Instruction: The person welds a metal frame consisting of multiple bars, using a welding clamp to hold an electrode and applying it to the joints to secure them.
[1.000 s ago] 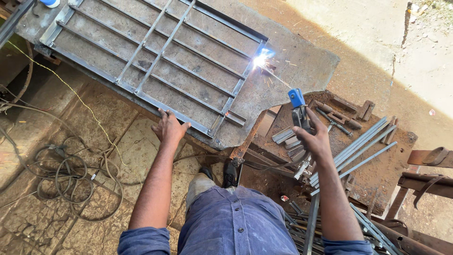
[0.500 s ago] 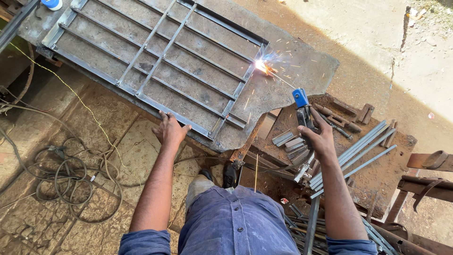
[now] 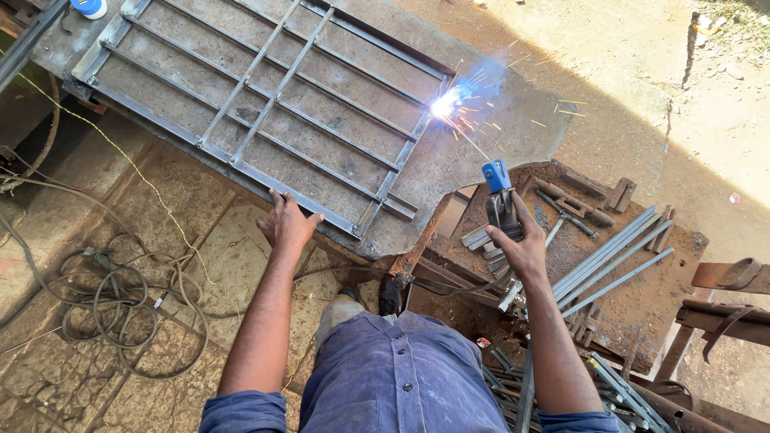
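An open-air welding yard: beside the steel grille frame [image 3: 265, 104] lie cut metal bars [image 3: 609, 269], coiled cables [image 3: 120, 297] and bare dirt.

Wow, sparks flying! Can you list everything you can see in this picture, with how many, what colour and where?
Metal grille frame: one, grey, flat on the work plate, upper left.
Work plate: one, grey, under the grille.
Welding arc: one, blue-white with orange sparks, at the grille's right edge.
Electrode holder: one, blue-tipped, right of centre.
Steel bars: a bundle, grey, on the rusty bench at right.
Cables: a tangle, dark, on the floor at left.
Tape roll: one, blue and white, top left corner.
Left hand: rests on the grille's near edge.
Right hand: grips the electrode holder.
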